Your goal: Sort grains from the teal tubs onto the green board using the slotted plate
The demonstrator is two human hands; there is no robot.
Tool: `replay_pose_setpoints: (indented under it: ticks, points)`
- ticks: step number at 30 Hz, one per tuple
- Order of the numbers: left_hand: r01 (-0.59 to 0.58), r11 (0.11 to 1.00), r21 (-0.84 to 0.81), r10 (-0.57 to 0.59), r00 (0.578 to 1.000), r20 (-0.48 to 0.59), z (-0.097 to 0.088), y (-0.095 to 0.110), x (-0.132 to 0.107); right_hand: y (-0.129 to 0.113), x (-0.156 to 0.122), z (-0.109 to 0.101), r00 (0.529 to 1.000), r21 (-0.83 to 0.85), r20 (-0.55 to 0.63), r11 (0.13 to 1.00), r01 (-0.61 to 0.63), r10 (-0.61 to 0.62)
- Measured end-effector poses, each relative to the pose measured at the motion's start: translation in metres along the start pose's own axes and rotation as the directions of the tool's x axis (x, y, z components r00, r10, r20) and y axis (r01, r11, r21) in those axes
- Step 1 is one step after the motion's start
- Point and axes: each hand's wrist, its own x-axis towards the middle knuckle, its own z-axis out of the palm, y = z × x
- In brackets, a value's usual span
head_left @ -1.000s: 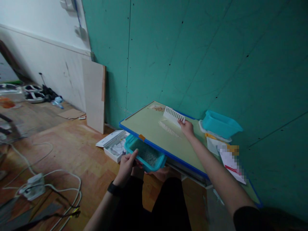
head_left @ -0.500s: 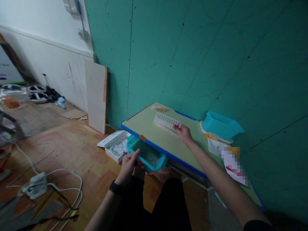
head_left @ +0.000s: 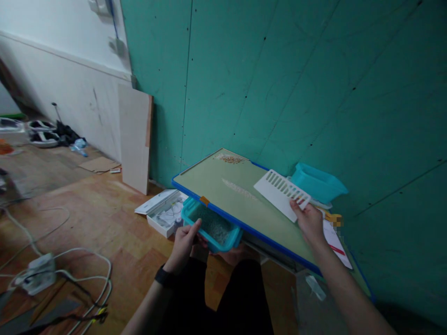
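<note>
My left hand (head_left: pixel 184 242) grips the near rim of a teal plastic tub (head_left: pixel 211 227) with pale grains in it, held just below the blue front edge of the green tabletop (head_left: pixel 223 186). My right hand (head_left: pixel 308 218) is closed on the corner of a white slotted plastic panel (head_left: pixel 281 193), lifted above the right part of the table. A thin line of pale grains (head_left: pixel 240 190) lies on the middle of the tabletop. A small brownish heap of grains (head_left: pixel 229 159) sits at the far corner.
Another teal tub (head_left: pixel 318 182) stands on a white lid at the table's right, with papers (head_left: pixel 335 242) in front of it. An open white box (head_left: pixel 162 211) lies on the wood floor. Cables and a power strip (head_left: pixel 33 277) lie at left. A board (head_left: pixel 134 137) leans on the wall.
My right hand has lifted the white slotted panel off the line of grains and carried it to the right, nearer to me. The left hand and tub have stayed in place.
</note>
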Motion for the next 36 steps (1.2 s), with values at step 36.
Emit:
replay_pose_setpoints:
  ticks: [36]
  points:
    - [-0.007, 1.0, 0.018, 0.006, 1.0, 0.021, 0.012, 0.006, -0.005, -0.055, -0.029, 0.05, 0.982, -0.022, 0.188, 1.0, -0.007, 0.011]
